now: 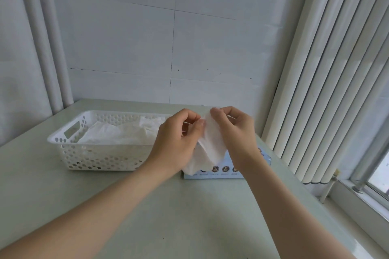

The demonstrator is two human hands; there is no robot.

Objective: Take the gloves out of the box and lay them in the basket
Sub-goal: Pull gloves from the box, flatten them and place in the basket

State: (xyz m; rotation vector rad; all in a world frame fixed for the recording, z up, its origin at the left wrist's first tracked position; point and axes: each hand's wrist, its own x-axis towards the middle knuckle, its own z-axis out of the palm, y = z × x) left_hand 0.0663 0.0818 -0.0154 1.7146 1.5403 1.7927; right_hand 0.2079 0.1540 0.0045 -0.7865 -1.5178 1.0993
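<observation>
A thin white glove (210,149) hangs above the light blue glove box (226,169), which lies on the table's right side. My left hand (175,143) pinches the glove's upper edge from the left, and my right hand (235,130) pinches the same edge from the right. The glove's lower end drapes over the box front, and my hands hide most of the box top. To the left stands a white perforated basket (69,151) with several white gloves (122,134) lying inside.
The pale green table (168,206) meets a white tiled wall at the back. White vertical blinds (328,82) hang along the right side above a window sill (357,197). A pipe runs up the left corner.
</observation>
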